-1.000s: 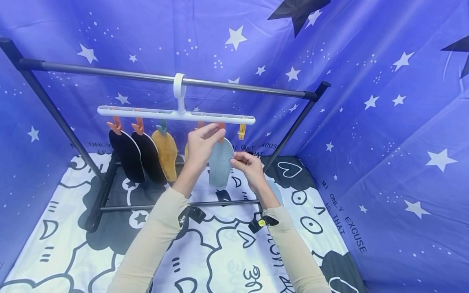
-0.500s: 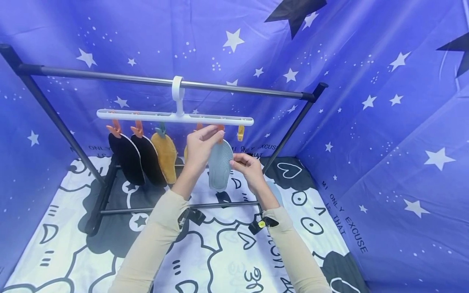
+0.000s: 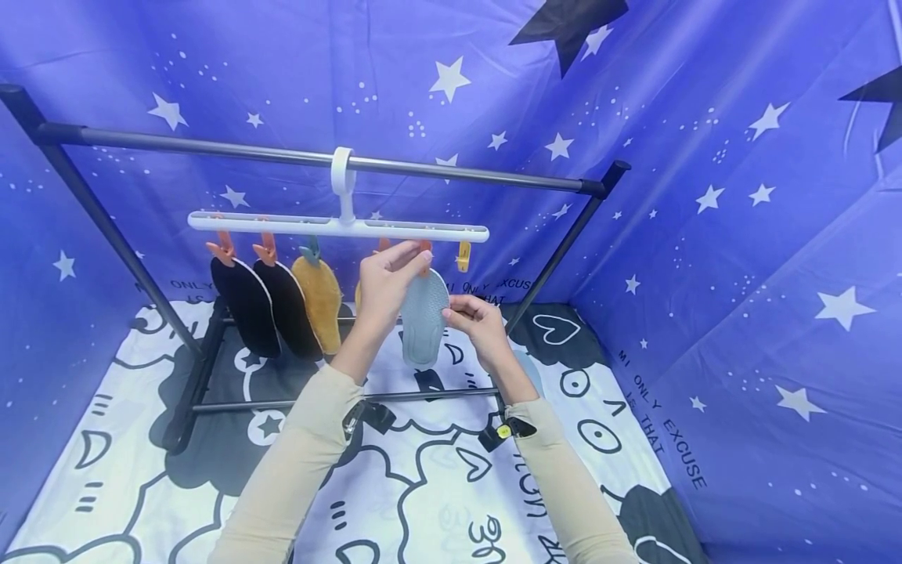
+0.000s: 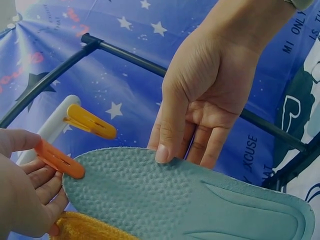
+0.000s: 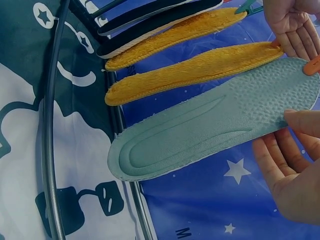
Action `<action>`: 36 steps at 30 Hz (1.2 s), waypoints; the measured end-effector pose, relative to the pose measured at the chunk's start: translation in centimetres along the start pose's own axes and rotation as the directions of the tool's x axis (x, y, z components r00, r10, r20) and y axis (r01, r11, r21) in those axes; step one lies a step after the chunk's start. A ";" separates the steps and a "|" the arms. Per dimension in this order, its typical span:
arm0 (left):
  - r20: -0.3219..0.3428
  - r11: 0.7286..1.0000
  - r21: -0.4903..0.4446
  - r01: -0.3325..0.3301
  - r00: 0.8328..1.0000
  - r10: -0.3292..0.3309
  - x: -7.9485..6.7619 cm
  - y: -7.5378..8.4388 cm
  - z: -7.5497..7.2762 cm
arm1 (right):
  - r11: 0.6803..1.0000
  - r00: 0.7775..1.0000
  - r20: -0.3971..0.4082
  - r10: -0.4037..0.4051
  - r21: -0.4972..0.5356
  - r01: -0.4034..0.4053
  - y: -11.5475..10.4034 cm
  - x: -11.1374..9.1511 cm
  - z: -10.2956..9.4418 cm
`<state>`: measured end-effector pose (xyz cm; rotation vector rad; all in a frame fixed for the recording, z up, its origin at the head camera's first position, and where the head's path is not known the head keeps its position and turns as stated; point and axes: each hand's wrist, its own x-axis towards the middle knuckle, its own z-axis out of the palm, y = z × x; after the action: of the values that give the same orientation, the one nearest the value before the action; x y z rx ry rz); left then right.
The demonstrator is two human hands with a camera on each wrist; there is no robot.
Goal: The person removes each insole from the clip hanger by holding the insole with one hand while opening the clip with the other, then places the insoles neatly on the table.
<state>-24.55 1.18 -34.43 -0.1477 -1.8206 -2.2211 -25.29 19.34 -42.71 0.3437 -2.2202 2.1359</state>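
A grey-blue insole (image 3: 424, 321) with a pebbled upper part hangs below the white hanger (image 3: 282, 225). An orange clip (image 4: 62, 159) sits over its top edge. My left hand (image 3: 384, 280) pinches this clip between thumb and fingers. With thumb and fingertips, my right hand (image 3: 481, 323) pinches the insole's right edge. Close behind the left hand hangs a yellow fuzzy insole (image 5: 195, 72), mostly hidden in the head view. Farther left, two black insoles (image 3: 245, 307) and another yellow one (image 3: 319, 304) hang from clips. A yellow clip (image 3: 463, 256) on the right end holds nothing.
The hanger hooks over the top bar (image 3: 458, 169) of a dark metal rack. A lower bar (image 3: 423, 393) crosses beneath the insoles. Under the rack lies a black-and-white patterned cloth (image 3: 395, 486), with a pale blue piece (image 3: 530, 370) partly behind the right forearm. Blue star-printed curtains (image 3: 761, 258) surround it.
The head view has shifted very slightly. Both hands keep the same hold on the clip and the grey-blue insole.
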 end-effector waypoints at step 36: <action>-0.028 0.997 0.003 -0.078 0.997 0.078 0.3 -0.6 0.3 | 1.000 1.000 -0.002 -0.002 0.011 0.002 -0.5 -0.1 0.1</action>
<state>-25.03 1.53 -34.86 -0.1827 -1.7714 -2.1576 -25.12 19.27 -42.22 0.3439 -2.2074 2.1470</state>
